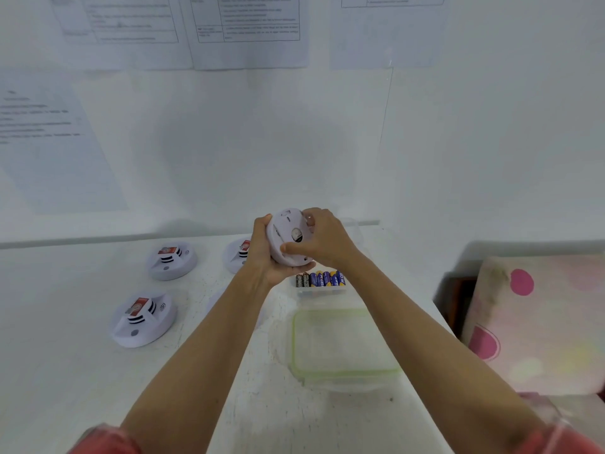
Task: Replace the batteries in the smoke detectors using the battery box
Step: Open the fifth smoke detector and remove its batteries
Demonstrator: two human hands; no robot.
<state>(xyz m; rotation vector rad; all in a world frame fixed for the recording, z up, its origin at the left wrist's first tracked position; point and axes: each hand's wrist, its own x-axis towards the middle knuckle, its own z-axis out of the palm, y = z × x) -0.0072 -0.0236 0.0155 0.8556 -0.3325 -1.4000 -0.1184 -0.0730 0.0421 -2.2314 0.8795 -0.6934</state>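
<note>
Both hands are up at the centre of the frame with a smoke detector (288, 235) between them, lifted clear of the table, its flat back turned to the camera. The left hand (263, 253) cups it from the left and underneath, fingers curled round the rim. The right hand (325, 240) clamps the other side, thumb pressed on the lower edge, fingers hooked over the top. The markings on that back are too blurred to read.

Just below the hands, a row of batteries (320, 278) stands in a clear battery box (322, 292): two dark, the rest blue. The right forearm cuts off the box's right end. Nearer the camera lies a clear lid (343, 345) with a green rim.

Over on the left of the white table (65, 322), a far detector (172, 260) and a near detector (142, 319) sit face up. A half-hidden detector (234, 255) peeks out behind the left wrist. A pale round edge (212, 301) shows beside the left forearm; what it is, I cannot tell.

Papers (248, 27) hang on the wall at the top, print unreadable. A pink-spotted cushion (540, 322) sits at the right edge.
</note>
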